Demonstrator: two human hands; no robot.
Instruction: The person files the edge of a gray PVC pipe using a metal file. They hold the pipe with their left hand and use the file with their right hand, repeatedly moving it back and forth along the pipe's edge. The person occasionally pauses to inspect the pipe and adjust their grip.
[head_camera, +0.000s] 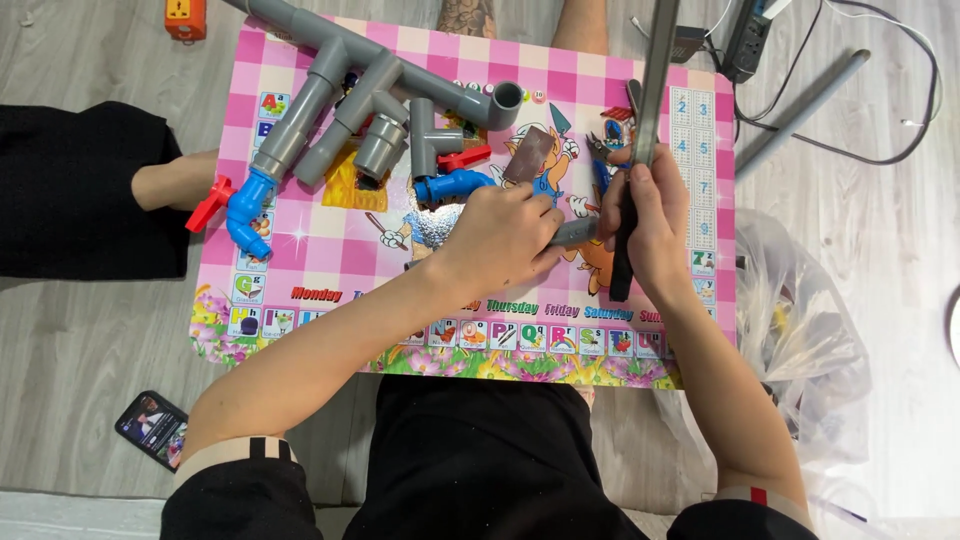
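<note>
My left hand (497, 237) is closed around a short grey pipe piece (574, 232) lying on the pink children's table (300, 260). My right hand (652, 215) grips the black handle of a hacksaw (651, 90), whose metal frame reaches up toward the far edge; the saw sits against the pipe piece's right end. A grey pipe assembly (340, 85) with elbows and tees lies at the table's upper left, ending in a blue tap with a red handle (240, 210). A second blue tap (452, 184) lies beside my left hand.
A phone (152, 428) lies on the floor at lower left. A clear plastic bag (800, 340) sits to the right of the table. A long grey pipe (800, 110), a power strip (750, 35) and cables lie at upper right. Another person's foot (175, 180) rests at the left edge.
</note>
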